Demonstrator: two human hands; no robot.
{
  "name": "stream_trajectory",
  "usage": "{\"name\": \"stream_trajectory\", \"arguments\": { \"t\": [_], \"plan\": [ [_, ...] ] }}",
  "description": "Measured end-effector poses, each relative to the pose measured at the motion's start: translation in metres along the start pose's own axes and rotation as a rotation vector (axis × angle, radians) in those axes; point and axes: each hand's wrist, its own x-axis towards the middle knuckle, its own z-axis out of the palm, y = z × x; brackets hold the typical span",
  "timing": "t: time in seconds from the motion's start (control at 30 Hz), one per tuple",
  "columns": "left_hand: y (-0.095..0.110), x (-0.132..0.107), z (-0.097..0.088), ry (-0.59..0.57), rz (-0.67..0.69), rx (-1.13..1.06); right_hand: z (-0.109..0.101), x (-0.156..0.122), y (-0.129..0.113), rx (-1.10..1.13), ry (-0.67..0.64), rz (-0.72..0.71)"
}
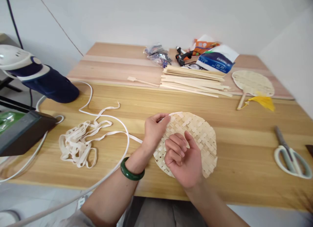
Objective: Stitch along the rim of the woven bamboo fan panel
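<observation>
A round woven bamboo fan piece (199, 132) lies on the table in front of me, its edge partly ragged. At its upper left edge my left hand (154, 129) pinches the rim between thumb and fingers, where a white strip runs along the border. My right hand (184, 157) hovers over the lower middle of the weave, palm turned up, fingers curled in and thumb apart, with nothing seen in it. From under my left wrist, white cloth tape (79, 143) leads left to a loose heap. A green bangle (132, 170) circles my left wrist.
Bamboo strips (193, 81) lie behind the weave. A finished fan (254, 83) with a yellow tassel rests at back right, scissors (290, 158) at right. A glue gun (183, 57) and tissue pack (216, 60) stand behind. A white cable (126, 132) loops near a blue bottle (53, 82).
</observation>
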Motion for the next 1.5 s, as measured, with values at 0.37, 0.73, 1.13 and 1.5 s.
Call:
{"name": "stream_trajectory", "arguments": {
  "t": [0.37,0.73,1.13,1.5],
  "plan": [
    [0.0,0.0,-0.001,-0.005,-0.028,-0.025,-0.001,0.0,-0.006,0.05,-0.058,0.007],
    [0.001,0.001,0.0,0.009,-0.037,-0.026,0.001,0.0,-0.008,-0.088,0.005,-0.063],
    [0.003,-0.001,0.0,0.021,-0.045,-0.023,-0.001,0.005,-0.01,-0.115,0.079,-0.116],
    [0.004,-0.001,0.0,0.027,-0.047,-0.025,-0.004,0.007,-0.012,-0.157,0.092,-0.129]
  ]
}}
